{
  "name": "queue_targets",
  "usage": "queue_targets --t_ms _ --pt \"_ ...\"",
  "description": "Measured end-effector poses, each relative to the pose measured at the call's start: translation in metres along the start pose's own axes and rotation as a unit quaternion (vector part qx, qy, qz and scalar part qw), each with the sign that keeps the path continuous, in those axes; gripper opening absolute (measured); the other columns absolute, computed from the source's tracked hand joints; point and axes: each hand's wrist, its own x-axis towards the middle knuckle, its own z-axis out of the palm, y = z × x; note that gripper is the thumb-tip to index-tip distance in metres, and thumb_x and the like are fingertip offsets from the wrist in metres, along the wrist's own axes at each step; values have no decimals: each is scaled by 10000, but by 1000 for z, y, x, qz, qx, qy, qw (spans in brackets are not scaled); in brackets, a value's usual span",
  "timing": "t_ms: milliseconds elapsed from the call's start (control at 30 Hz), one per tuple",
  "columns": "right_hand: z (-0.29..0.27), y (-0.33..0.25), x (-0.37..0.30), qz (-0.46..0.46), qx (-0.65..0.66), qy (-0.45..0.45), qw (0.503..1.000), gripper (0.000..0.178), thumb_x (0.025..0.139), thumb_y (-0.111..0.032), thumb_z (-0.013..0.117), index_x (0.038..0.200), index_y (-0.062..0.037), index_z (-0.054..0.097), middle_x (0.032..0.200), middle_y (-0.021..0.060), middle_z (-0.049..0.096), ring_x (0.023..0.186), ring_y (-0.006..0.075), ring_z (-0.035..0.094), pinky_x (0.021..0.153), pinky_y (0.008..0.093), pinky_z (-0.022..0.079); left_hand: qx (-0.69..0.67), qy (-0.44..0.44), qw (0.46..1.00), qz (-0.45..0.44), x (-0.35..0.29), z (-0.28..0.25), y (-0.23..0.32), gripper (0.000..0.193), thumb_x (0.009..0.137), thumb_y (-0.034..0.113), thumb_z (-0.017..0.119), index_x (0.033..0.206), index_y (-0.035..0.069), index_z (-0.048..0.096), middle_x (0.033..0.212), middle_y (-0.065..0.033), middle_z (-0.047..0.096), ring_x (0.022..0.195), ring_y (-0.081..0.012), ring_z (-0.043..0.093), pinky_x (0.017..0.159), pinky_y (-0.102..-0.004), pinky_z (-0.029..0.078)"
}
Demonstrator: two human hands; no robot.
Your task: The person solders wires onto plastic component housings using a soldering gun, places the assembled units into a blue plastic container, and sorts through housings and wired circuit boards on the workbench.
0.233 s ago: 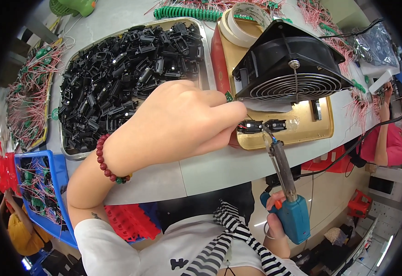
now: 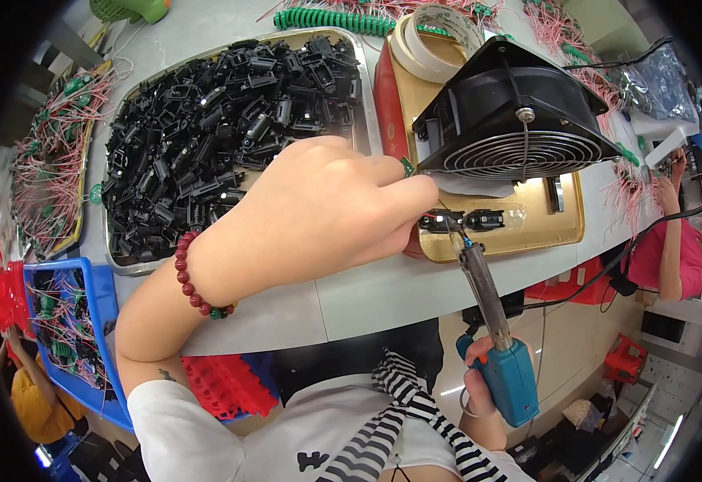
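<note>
My left hand (image 2: 327,209), with a red bead bracelet at the wrist, rests on the table edge and pinches a thin wire by a small black connector part (image 2: 435,220). A second black part (image 2: 485,218) lies just right of it on the gold tray (image 2: 544,229). My right hand (image 2: 483,377) grips the blue handle of a soldering iron (image 2: 495,337). Its tip (image 2: 453,234) touches the first black part. A black fan (image 2: 512,120) with a wire grille stands on the tray just behind.
A metal tray of several black plastic parts (image 2: 222,136) lies at left. Bundles of red wires (image 2: 46,177) and a blue bin (image 2: 70,337) sit further left. Tape rolls (image 2: 431,36) and a green coiled cord (image 2: 327,18) lie behind. Another person in a red top (image 2: 672,249) works at right.
</note>
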Motion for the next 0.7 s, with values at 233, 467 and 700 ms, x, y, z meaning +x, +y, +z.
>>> queue_targets --t_ms 233,467,700 --pt "3 1 4 -31 13 -2 999 305 718 -134 725 939 -52 531 802 64 605 725 201 563 683 322 448 1 6 1000 9 1 0 0 146 704 97 696 786 94 575 602 -33 474 525 -215 502 505 -310 407" --pt "-1 6 1 -33 4 -19 999 327 692 -99 730 940 -49 523 781 62 544 697 184 526 661 306 424 3 10 1000 11 1 0 0 140 703 96 691 778 96 573 599 -32 467 518 -215 491 503 -313 399" --pt "-1 3 1 -11 0 -21 1000 330 686 -96 729 938 -53 521 787 63 537 701 179 517 669 299 418 7 16 1000 17 1 1 -1 137 698 93 690 767 101 572 602 -29 466 521 -214 491 503 -312 396"
